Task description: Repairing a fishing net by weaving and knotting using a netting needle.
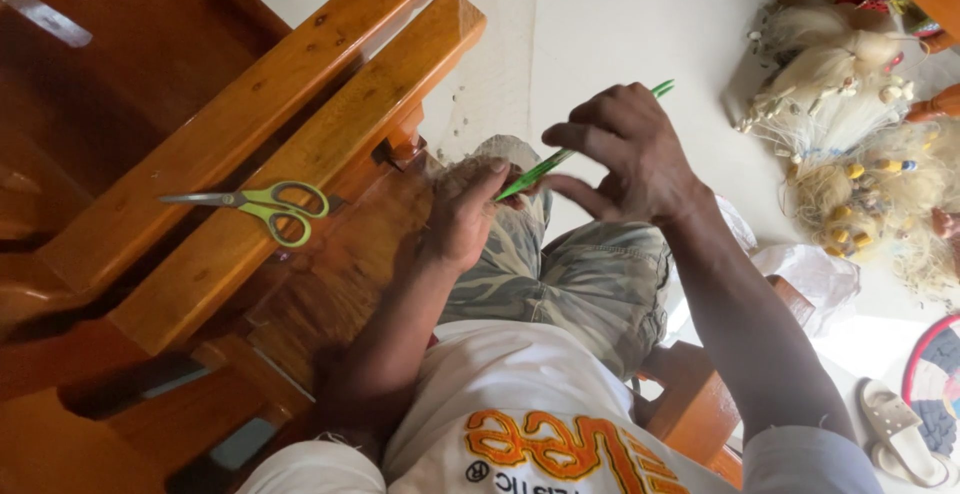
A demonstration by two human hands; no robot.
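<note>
Green-handled scissors (262,204): lying unused on the wooden armrest (300,144), left of the knee. Left hand (462,216): pinching fine netting on the knee. Right hand (630,154): grasping a green netting needle (580,146) above the knee. Net heap (850,154): on the floor far right, mending apparently unfinished.

Scissors (255,204) on chair arm (300,154), left of left hand (462,216); net pile (860,144) on floor, right of right hand (625,154).
</note>
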